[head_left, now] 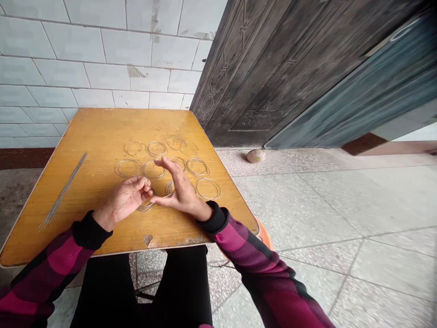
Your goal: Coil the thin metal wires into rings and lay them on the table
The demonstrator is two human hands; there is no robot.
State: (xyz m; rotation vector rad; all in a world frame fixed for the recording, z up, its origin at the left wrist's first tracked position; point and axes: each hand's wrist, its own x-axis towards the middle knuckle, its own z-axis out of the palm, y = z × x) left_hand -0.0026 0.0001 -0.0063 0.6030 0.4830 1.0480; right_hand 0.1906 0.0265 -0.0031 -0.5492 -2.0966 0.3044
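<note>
My left hand is above the near part of the table, its thumb and fingertips pinched together. Whatever may be in that pinch is too small to make out. Close beside it, my right hand is open, with thumb and fingers spread in a wide curve and the thumb tip near the left fingers. Several thin metal wire rings lie in loose rows beneath and beyond my hands, some partly hidden by them. A bundle of straight thin wires lies to the left.
The yellow wooden table has a chipped front edge and stands against a white tiled wall. A dark carved door is at the right. On the floor rests a roundish object. Part of an orange stool shows beside the table.
</note>
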